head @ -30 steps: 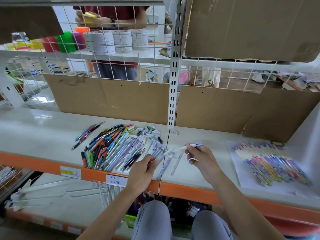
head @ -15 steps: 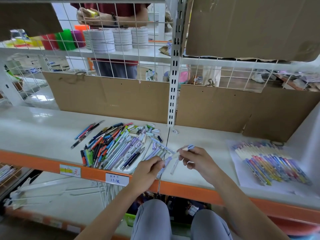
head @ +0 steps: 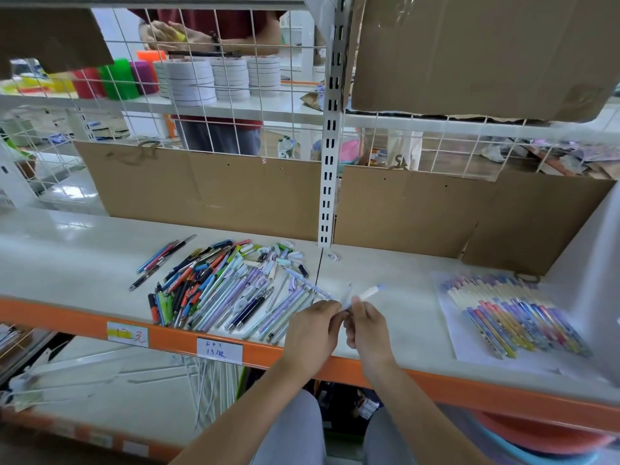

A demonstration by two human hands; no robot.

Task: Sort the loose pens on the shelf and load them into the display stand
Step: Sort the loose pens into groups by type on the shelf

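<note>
Both hands meet over the shelf (head: 385, 273) edge, left hand (head: 313, 330) and right hand (head: 364, 325) each pinching a pen (head: 369, 293) right of the pile (head: 221, 286); best match colours before stacking.

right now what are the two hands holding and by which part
The right hand pinches a white pen by its lower end. The left hand pinches a second pale pen, also at its lower end; blur hides the exact grip.
</note>
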